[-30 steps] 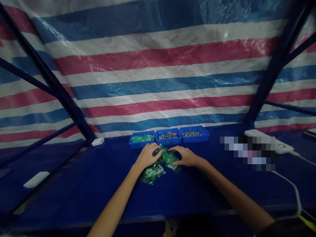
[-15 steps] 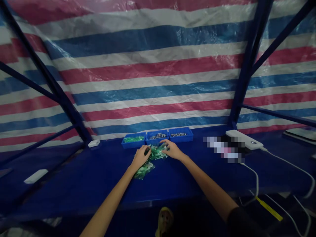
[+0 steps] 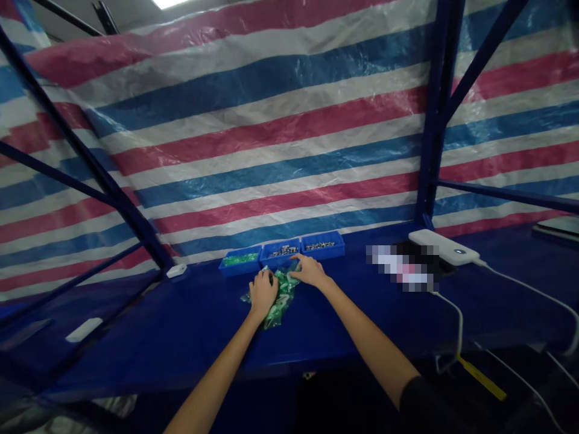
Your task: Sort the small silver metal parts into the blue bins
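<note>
The left hand (image 3: 263, 293) hides part of the green packets (image 3: 281, 304). Metal pieces (image 3: 319, 246) in the blue trays (image 3: 328, 252) are too small to be identified. Square blocks (image 3: 402, 268) cover an item beside the white device (image 3: 441, 246). The top edge cuts the ceiling light (image 3: 168, 2).

Glossy plastic film is seen on the packets (image 3: 281, 301), creased shiny plastic on the sheeting (image 3: 280, 135) at twelve o'clock.

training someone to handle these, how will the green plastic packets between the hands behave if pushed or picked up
The green plastic packets will probably flop and crumple, as their film looks thin and wrinkled. They may slip a little, since the film catches glossy highlights. They are likely light, given the small pieces that seem to show through.
</note>
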The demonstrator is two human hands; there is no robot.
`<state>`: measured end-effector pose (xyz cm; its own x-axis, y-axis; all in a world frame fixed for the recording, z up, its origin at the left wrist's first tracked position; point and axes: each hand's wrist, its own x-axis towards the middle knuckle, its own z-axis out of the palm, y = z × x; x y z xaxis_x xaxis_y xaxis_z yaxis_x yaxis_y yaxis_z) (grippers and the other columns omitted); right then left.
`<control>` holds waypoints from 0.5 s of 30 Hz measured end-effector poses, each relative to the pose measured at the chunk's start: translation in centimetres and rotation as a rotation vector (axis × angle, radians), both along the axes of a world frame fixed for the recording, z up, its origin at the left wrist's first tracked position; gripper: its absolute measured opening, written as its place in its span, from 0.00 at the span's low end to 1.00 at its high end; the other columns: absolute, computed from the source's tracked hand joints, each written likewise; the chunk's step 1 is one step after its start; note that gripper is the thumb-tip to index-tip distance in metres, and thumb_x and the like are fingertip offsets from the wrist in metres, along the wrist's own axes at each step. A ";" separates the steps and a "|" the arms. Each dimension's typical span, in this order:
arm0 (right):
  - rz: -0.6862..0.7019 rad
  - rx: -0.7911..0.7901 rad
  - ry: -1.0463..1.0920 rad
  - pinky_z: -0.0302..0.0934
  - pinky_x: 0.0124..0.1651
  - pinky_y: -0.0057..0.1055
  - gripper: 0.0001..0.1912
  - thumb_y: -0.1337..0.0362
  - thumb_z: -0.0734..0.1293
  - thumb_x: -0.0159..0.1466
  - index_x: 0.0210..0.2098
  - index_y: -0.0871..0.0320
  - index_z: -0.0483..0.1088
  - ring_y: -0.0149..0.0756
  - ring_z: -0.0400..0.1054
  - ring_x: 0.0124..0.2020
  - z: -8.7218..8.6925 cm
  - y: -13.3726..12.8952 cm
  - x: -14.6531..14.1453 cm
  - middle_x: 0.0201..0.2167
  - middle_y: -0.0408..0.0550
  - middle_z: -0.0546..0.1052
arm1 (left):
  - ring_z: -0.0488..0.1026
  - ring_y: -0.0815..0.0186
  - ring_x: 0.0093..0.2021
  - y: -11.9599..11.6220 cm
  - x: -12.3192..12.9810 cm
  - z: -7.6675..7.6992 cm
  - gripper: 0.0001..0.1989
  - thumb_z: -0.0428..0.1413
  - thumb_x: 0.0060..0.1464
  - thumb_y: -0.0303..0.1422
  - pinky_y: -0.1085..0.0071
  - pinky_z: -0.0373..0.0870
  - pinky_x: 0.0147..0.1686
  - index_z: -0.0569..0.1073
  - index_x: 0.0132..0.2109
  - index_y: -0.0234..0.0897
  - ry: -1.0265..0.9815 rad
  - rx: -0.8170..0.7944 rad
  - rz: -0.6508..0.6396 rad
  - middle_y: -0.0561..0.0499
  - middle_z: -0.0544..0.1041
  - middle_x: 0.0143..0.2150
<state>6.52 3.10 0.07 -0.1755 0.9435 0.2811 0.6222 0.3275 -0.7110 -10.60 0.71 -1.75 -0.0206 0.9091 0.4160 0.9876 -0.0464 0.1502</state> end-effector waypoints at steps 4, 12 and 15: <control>-0.038 0.030 -0.015 0.58 0.36 0.30 0.30 0.58 0.70 0.50 0.51 0.50 0.64 0.39 0.69 0.37 0.2 0.1 -0.3 0.31 0.43 0.75 | 0.69 0.59 0.43 0.4 0.9 -0.1 0.11 0.43 0.57 0.35 0.62 0.59 0.42 0.68 0.38 0.37 0.033 0.018 -0.102 0.45 0.72 0.40; -0.088 0.095 0.220 0.61 0.37 0.32 0.20 0.55 0.68 0.51 0.44 0.50 0.70 0.40 0.70 0.38 -0.5 0.7 -0.8 0.32 0.43 0.76 | 0.69 0.56 0.44 1.9 3.0 -0.7 0.13 0.45 0.56 0.37 0.59 0.57 0.45 0.69 0.40 0.35 0.051 0.035 -0.281 0.43 0.74 0.40; -0.115 0.186 0.436 0.63 0.38 0.33 0.16 0.54 0.68 0.51 0.37 0.54 0.72 0.41 0.70 0.38 -0.3 1.4 -0.7 0.34 0.45 0.77 | 0.70 0.58 0.42 1.8 2.9 0.0 0.12 0.43 0.57 0.35 0.60 0.59 0.44 0.69 0.39 0.37 -0.117 0.045 -0.306 0.47 0.75 0.38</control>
<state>5.81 4.48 -0.23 0.0987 0.8766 0.4710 0.3188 0.4205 -0.8494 -7.73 2.55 -1.70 0.2008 0.8610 0.4672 0.9027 -0.3479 0.2533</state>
